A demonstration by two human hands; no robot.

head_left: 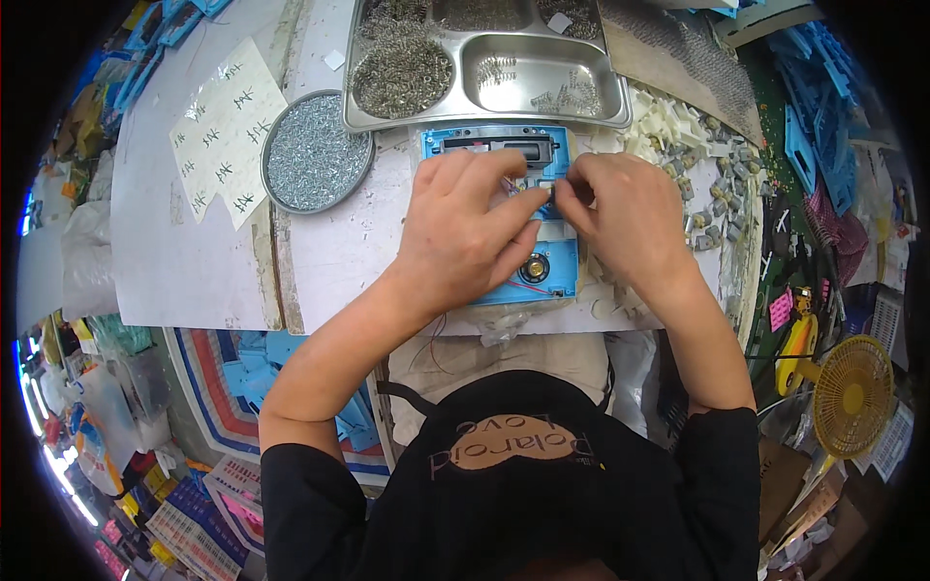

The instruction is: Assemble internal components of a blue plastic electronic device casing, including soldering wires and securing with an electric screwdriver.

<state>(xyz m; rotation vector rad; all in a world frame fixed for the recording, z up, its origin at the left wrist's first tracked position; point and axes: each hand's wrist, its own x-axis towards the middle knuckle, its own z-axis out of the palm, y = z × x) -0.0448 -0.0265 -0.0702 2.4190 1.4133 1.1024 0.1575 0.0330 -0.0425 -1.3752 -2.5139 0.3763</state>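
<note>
A blue plastic housing (564,276) lies on the table between my hands. A small round black speaker (534,269) with a red wire sits in its near part, and a long black part (540,148) runs along its far end. My left hand (450,228) reaches over the housing from the left, its fingertips pinched at the middle. My right hand (630,218) meets it from the right, thumb and forefinger pinched close to the left fingertips. Small pieces show between the hands, but the fingers hide what each one grips.
Beyond the housing stands a metal compartment tray (475,121) with springs. A round dish (366,167) of small screws is at left, beside a marked paper sheet (215,155). Small white and grey parts (712,179) are heaped at right. A yellow fan (852,397) stands off the table's right side.
</note>
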